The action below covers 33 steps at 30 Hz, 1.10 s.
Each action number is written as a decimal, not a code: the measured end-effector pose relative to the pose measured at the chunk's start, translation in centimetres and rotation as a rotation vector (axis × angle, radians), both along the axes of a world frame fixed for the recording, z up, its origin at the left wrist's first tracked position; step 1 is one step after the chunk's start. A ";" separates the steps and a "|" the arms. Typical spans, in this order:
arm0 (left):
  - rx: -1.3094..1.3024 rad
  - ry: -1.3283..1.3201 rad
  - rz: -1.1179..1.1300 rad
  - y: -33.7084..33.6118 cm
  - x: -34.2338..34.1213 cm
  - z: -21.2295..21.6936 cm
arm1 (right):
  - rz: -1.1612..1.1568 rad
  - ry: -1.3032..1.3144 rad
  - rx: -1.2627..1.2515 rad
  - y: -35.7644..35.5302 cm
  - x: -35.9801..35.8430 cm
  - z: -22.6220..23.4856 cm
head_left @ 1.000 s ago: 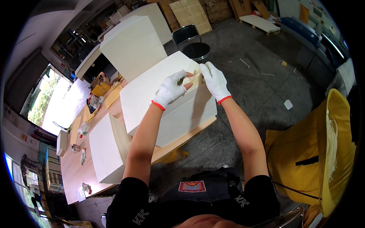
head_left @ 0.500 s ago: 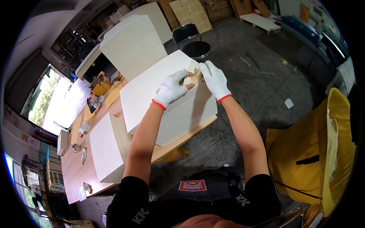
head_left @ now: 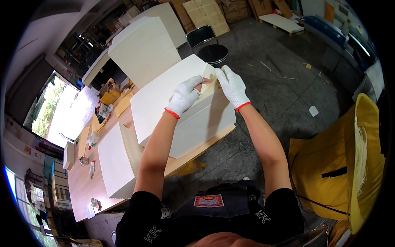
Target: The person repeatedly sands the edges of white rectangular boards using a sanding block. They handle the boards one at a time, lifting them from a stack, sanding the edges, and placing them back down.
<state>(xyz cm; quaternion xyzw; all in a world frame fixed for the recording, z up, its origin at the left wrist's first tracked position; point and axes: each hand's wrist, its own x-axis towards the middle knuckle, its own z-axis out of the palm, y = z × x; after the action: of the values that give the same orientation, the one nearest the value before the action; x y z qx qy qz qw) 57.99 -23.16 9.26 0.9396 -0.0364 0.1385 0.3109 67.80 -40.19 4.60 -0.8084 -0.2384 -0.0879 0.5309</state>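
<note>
Diagonally, the paper stack (head_left: 156, 99) runs lengthwise toward the upper right.

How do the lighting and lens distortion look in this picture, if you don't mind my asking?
In the head view, glare washes out the bright window at left and whitens part of the table; a shadow darkens the side of the paper stack beside the right hand; the scene bows toward the black fisheye rim.
</note>
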 end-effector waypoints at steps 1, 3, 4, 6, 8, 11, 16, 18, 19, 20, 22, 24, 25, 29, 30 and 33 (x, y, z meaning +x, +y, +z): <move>0.035 0.034 0.013 -0.1 0.0 0.1 | -0.002 -0.014 0.008 0.0 0.1 -0.2; 0.074 0.102 0.045 -0.5 -0.1 0.6 | -0.006 -0.025 0.017 0.0 0.2 -0.5; 0.079 0.136 0.067 -0.9 -0.4 1.1 | -0.007 -0.022 0.018 0.1 0.1 -0.5; 0.077 0.147 0.081 -0.9 -0.3 1.0 | -0.007 -0.020 0.021 0.1 0.1 -0.5; 0.065 0.098 0.071 -0.4 0.0 0.4 | -0.003 -0.023 0.025 0.1 0.0 -0.5; 0.062 0.094 0.060 -0.4 0.0 0.3 | -0.014 -0.020 0.007 0.1 0.1 -0.6; -0.030 0.179 0.076 -1.6 -0.5 1.6 | -0.011 0.012 0.010 -0.1 0.1 -0.3; -0.032 0.117 0.058 -1.4 -0.4 1.4 | -0.003 0.041 0.011 -0.3 -0.2 0.1; 0.001 0.033 0.054 -0.6 -0.5 0.8 | 0.015 0.052 0.014 -0.1 -0.7 0.6; 0.032 -0.050 0.036 0.0 -0.2 0.1 | 0.021 0.064 0.015 -0.2 -0.9 0.9; 0.082 -0.143 -0.029 0.6 0.4 -0.8 | -0.003 0.043 0.024 0.0 -0.5 0.4; 0.075 -0.082 -0.018 0.7 0.5 -0.8 | -0.016 0.022 0.038 0.1 -0.3 0.0; 0.041 0.027 0.023 -0.2 0.1 0.2 | -0.021 0.012 0.046 0.1 -0.2 -0.1; 0.130 0.107 0.087 -1.0 -0.3 0.8 | -0.022 0.015 0.055 0.0 -0.3 -0.2; 0.109 0.107 0.086 -1.0 -0.3 0.8 | -0.024 0.010 0.054 0.0 -0.4 -0.2; 0.074 0.093 0.076 -0.8 -0.2 0.7 | -0.033 0.000 0.055 0.0 -0.3 -0.3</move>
<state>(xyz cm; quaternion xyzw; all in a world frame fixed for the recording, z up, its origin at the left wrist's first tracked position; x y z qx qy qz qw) 57.84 -23.96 9.94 0.9566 0.0086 0.1050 0.2718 67.50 -40.22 4.34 -0.7973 -0.2226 -0.1030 0.5515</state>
